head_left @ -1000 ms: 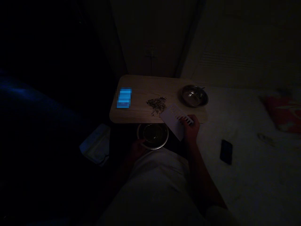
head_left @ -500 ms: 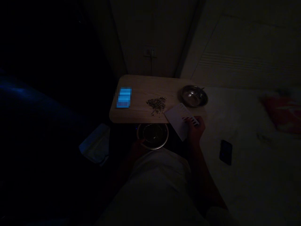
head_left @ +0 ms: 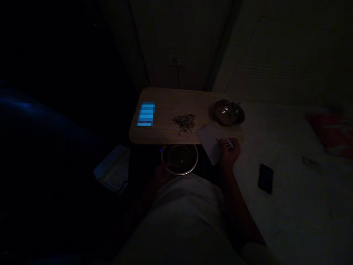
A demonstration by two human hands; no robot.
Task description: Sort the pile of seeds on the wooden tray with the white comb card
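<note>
Under the front edge of the small wooden table [head_left: 162,136], my left hand [head_left: 163,173] grips the rim of a round metal bowl [head_left: 180,173]. Its thumb lies over the near left side; the other fingers are hidden. My right hand [head_left: 230,152] is closed on a flat white sheet [head_left: 210,141] with a row of dark slots along one edge. The sheet's far corner lies over the table's front edge. Left of it, a loose pile of small dark seeds or grains [head_left: 184,122] is spread on the tabletop. The exact kind cannot be made out in the dim light.
A second metal bowl [head_left: 229,112] stands at the table's right end. A glowing blurred screen [head_left: 146,114] lies at the left. A dark phone [head_left: 266,179] and a red packet [head_left: 331,134] lie on the pale surface to the right. A pale box-like item [head_left: 113,168] is at lower left.
My right hand has drawn the white sheet slightly right, away from the pile. My left hand and its bowl stay about where they were.
</note>
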